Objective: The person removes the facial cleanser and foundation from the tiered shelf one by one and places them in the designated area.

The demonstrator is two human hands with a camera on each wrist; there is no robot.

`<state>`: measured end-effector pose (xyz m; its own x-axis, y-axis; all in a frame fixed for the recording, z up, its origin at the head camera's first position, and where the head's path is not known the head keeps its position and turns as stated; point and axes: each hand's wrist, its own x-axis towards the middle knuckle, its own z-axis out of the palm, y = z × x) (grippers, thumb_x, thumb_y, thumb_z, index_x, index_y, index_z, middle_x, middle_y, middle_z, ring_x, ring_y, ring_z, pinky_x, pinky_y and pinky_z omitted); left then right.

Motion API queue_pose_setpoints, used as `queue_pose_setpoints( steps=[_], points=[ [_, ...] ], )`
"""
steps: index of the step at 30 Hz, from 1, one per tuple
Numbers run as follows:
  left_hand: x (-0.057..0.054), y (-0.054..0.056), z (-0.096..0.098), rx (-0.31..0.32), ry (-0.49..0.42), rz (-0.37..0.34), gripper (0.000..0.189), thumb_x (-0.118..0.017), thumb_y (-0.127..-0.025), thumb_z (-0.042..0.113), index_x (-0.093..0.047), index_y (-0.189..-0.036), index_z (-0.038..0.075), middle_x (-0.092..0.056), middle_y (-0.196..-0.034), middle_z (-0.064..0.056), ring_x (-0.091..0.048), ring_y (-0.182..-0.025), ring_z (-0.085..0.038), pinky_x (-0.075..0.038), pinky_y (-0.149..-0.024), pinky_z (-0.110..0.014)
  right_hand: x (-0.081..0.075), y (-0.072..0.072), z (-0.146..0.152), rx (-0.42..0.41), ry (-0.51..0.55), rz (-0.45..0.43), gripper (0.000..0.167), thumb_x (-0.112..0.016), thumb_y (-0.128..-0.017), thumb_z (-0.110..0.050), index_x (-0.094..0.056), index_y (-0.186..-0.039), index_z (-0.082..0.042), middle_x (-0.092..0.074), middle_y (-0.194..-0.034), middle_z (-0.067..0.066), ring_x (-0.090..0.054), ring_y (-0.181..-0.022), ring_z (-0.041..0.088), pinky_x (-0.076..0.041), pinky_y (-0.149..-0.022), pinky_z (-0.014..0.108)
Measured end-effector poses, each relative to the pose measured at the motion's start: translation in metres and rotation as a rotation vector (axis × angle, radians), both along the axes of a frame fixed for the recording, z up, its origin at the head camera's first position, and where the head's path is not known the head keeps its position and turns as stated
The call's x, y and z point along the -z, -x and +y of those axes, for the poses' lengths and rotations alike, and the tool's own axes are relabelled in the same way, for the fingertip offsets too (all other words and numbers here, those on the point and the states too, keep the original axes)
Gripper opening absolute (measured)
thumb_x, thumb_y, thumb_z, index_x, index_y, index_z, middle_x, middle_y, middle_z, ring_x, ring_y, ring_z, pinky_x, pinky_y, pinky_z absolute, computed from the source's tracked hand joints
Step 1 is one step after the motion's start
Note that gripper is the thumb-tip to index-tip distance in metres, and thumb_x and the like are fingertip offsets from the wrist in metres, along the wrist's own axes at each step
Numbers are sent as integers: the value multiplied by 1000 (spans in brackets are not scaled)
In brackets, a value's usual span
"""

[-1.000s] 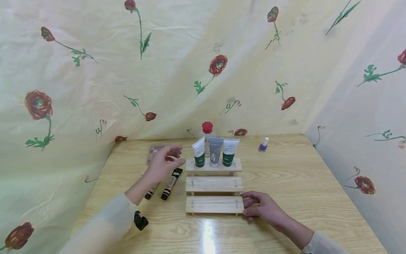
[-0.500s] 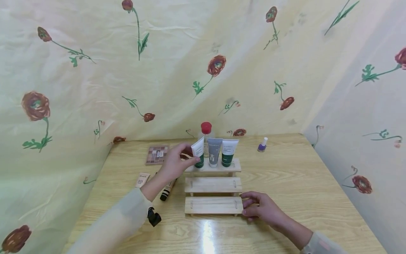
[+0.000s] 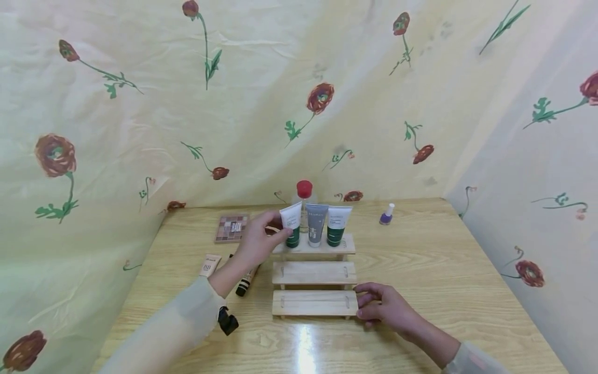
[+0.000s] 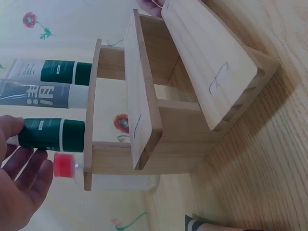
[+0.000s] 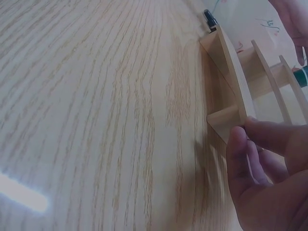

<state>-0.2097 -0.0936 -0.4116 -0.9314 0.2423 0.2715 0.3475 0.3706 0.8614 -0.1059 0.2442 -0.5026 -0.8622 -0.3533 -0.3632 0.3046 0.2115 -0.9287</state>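
Here's the left hand over on the left, thumb and fingers pinching a white-and-green tube that stands cap down at the left end of the top step of a wooden rack. Right beside it on that same step, a grey tube, then a second white-and-green tube on the right, both upright. Down at the near end, the right hand has its thumb and fingers closed on the right end of the lowest step. Behind the rack, there's a bottle with a red cap. Out on the bench, far right, stands a purple nail polish; to the left, a makeup palette lies flat, with a beige tube and a black tube nearer, both partly hidden by the left arm.
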Motion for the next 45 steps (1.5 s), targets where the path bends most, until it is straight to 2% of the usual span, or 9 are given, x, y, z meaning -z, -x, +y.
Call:
queue_pose_setpoints(
  steps=[4,8,13,18,22,26,35,42,45],
  points=[
    [-4,-2,-4,-21,-34,8,27,-78,-92,15,-71,-116,8,-73,-105,-8,-68,-97,-23,-60,-84,-44,0,1,-1,-12,2,10,66,-76,-87,0,-44,-143,12,-62,-107,19,-69,-85,23,-63,-70,38],
    [-11,-10,-12,-11,-55,-30,30,-77,-93,17,-71,-121,13,-71,-107,-6,-66,-100,-21,-58,-88,-43,-1,1,-1,-18,0,18,67,-76,-86,1,-43,-143,13,-62,-108,19,-69,-85,23,-63,-70,38],
    [-18,-25,-30,46,-65,-89,35,-74,-96,16,-68,-130,15,-69,-116,-6,-64,-106,-23,-58,-92,-44,-2,3,1,-22,-13,16,67,-78,-86,-1,-44,-143,12,-61,-108,19,-69,-85,23,-63,-70,37],
    [-14,-43,-53,89,-69,-160,38,-71,-98,15,-65,-136,13,-68,-123,-9,-64,-108,-25,-59,-90,-36,-2,6,1,-23,-23,12,66,-79,-86,-2,-46,-142,11,-61,-108,19,-69,-85,23,-63,-71,37],
    [-5,-58,-72,71,-46,-195,42,-72,-97,15,-62,-137,8,-70,-119,-12,-65,-102,-24,-58,-83,-29,-2,5,0,-27,-14,17,66,-78,-86,-1,-45,-142,12,-61,-108,19,-69,-86,23,-63,-70,37],
    [7,-73,-91,49,-59,-268,41,-74,-95,14,-62,-133,3,-70,-117,-15,-68,-99,-23,-59,-82,-29,-2,4,-1,-25,-5,17,66,-77,-87,-1,-44,-143,12,-60,-108,19,-69,-85,23,-63,-70,37],
    [54,-107,-129,76,-86,-482,48,-75,-94,15,-58,-134,-6,-70,-113,-20,-70,-95,-22,-63,-79,-32,-4,2,-2,-43,-8,15,64,-75,-89,0,-44,-142,13,-59,-108,18,-68,-86,23,-63,-69,39],
    [86,-122,-144,2,-46,-600,55,-77,-92,19,-56,-137,-4,-72,-106,-13,-70,-92,-24,-62,-74,-33,-4,1,-1,-45,-7,11,64,-74,-89,1,-42,-143,13,-59,-109,20,-69,-87,24,-63,-70,40],
    [97,-125,-146,12,-61,-635,55,-78,-92,19,-56,-137,-3,-74,-101,-11,-70,-87,-22,-61,-69,-32,-4,0,0,-47,0,9,63,-73,-90,1,-42,-143,14,-58,-110,20,-68,-86,24,-63,-70,39]
  ],
)
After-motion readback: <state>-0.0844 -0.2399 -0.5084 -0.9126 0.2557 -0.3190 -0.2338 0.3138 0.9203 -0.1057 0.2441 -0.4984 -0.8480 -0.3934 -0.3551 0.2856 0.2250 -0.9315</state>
